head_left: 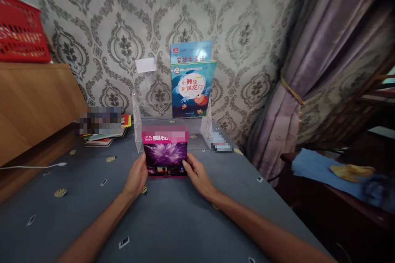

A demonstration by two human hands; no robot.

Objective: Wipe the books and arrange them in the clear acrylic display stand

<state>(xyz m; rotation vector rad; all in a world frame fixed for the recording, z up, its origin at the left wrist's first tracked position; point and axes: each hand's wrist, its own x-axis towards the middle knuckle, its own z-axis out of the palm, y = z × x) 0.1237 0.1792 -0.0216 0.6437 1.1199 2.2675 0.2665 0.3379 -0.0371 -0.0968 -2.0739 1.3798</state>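
Note:
A purple and pink book (166, 158) is held between my two hands, its cover tilted up toward me above the table. My left hand (137, 176) closes on its left edge. On the opposite edge, my right hand (199, 174) grips it near the lower corner. Just behind it stands a clear display rack (136, 125) with transparent sides. Two books rest upright in the rack's right part: a blue storybook with an orange fish (194, 90) in front, and a light blue book (191, 51) rising behind it.
A stack of books (105, 136) lies left of the rack, partly blurred out. Another book (221, 141) lies to the right. A white cable (37, 167) crosses the left side. A red basket (23, 28) sits on a wooden cabinet (40, 107). A purple curtain (305, 57) hangs at right.

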